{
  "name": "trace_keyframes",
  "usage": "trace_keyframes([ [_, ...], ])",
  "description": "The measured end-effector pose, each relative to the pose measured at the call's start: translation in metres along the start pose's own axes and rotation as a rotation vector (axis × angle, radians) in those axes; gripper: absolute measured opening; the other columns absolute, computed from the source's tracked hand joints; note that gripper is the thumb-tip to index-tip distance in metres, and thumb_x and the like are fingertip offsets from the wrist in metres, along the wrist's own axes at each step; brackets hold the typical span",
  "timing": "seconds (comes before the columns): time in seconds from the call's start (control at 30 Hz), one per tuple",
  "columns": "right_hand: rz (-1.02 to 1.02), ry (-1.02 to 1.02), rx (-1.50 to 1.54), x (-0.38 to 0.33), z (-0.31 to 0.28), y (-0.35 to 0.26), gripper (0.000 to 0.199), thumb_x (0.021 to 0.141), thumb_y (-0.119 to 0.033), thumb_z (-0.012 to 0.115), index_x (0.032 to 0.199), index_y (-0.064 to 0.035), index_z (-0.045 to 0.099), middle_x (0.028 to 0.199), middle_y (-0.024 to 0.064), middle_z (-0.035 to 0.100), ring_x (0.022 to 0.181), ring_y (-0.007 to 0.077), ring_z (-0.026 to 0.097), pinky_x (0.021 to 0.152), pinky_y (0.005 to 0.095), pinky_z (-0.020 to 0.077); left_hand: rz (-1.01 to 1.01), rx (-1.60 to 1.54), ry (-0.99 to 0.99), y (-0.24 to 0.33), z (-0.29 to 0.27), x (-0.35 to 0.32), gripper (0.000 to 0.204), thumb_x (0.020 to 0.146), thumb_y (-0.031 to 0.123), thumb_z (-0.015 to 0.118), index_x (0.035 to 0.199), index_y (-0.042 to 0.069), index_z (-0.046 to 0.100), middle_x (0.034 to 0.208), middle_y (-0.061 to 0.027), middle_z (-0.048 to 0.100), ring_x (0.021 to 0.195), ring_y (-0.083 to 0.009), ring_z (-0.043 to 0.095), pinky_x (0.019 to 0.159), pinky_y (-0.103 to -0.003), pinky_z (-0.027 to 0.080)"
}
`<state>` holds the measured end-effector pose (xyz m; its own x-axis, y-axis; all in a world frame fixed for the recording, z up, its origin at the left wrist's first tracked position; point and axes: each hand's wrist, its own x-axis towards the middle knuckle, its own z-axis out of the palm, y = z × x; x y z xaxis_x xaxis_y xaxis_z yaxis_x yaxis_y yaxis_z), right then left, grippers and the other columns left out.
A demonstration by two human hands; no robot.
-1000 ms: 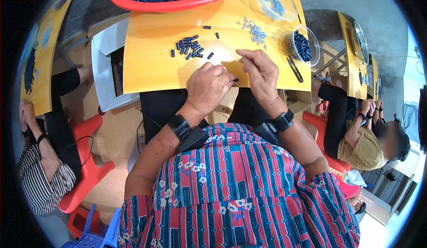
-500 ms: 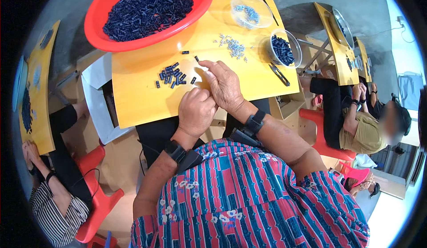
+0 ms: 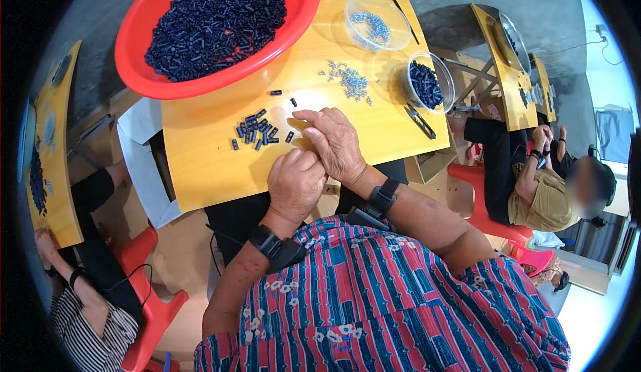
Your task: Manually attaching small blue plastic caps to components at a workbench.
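Note:
My left hand (image 3: 295,183) is closed in a fist over the near edge of the yellow table; whatever lies inside it is hidden. Against it rests my right hand (image 3: 337,143), index finger stretched out and thumb apart from it, with nothing visible between them. Just beyond that fingertip stands or lies a small black piece (image 3: 294,102), apart from the finger. To the left is a loose pile of short black tubular pieces (image 3: 254,130), with another black piece (image 3: 290,137) by my left hand and one more (image 3: 276,93) farther off.
A red basin (image 3: 304,35) heaped with black pieces stands far left. Small silvery screw-like parts (image 3: 350,81) lie loose near a clear tub (image 3: 405,35) of the same. Another clear tub (image 3: 449,85) holds black pieces, beside black tweezers (image 3: 420,121). People sit at tables on both sides.
The view has tilted slightly, so the table sits lower in it. My right fingertip has drawn back a little from the small black piece; my left fist stays closed.

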<state>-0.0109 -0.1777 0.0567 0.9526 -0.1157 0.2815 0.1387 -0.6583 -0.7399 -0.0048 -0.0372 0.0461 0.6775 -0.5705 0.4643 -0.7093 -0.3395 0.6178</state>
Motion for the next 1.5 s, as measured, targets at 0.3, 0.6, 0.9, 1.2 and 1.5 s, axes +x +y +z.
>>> trace_keyframes([
  [0.3,-0.028,0.008,0.006,0.002,0.003,0.003,0.023,0.091,-0.012,0.062,0.113,-0.0096,0.067,0.083,0.0108,0.059,0.082,0.0312,0.054,0.078,0.0412,0.0455,0.001,0.066,-0.038,-0.002,0.0,-0.002,0.009,0.07,0.013,0.072,0.072,0.012,0.063,0.074,-0.0004,0.054,0.075,-0.0223,0.057,0.065,-0.037,0.045],
  [0.6,-0.052,0.039,0.013,0.003,0.011,0.008,0.019,0.089,-0.012,0.064,0.108,-0.0104,0.068,0.083,0.01,0.059,0.082,0.0324,0.054,0.077,0.0431,0.0448,0.006,0.052,-0.013,-0.011,0.004,-0.004,0.01,0.07,0.012,0.072,0.07,0.011,0.062,0.073,-0.0023,0.054,0.074,-0.0247,0.056,0.066,-0.038,0.046],
  [0.9,-0.073,0.023,-0.048,0.007,0.022,0.016,0.016,0.091,-0.015,0.061,0.105,-0.0114,0.069,0.082,0.0113,0.06,0.082,0.0328,0.055,0.078,0.0429,0.0459,-0.017,0.038,-0.016,-0.021,0.01,-0.009,0.012,0.069,0.012,0.072,0.067,0.009,0.061,0.072,-0.0041,0.054,0.075,-0.0261,0.057,0.066,-0.04,0.046],
  [1.2,0.392,-0.124,0.696,-0.008,-0.029,0.035,0.029,0.101,-0.023,0.056,0.116,-0.0011,0.069,0.096,0.0041,0.07,0.09,0.0106,0.061,0.083,0.0276,0.0495,-0.186,-0.202,-0.023,-0.026,0.008,0.0,0.013,0.072,0.017,0.079,0.075,0.007,0.072,0.072,-0.0062,0.064,0.074,-0.0268,0.06,0.069,-0.038,0.048],
  [1.5,0.391,-0.185,0.746,-0.042,-0.02,0.034,0.018,0.093,-0.007,0.065,0.106,0.0006,0.073,0.099,0.0053,0.066,0.094,0.0128,0.063,0.086,0.0273,0.0505,-0.205,-0.227,-0.033,-0.035,0.009,-0.001,0.014,0.072,0.016,0.08,0.074,0.006,0.071,0.071,-0.0072,0.064,0.07,-0.0254,0.06,0.065,-0.036,0.047],
])
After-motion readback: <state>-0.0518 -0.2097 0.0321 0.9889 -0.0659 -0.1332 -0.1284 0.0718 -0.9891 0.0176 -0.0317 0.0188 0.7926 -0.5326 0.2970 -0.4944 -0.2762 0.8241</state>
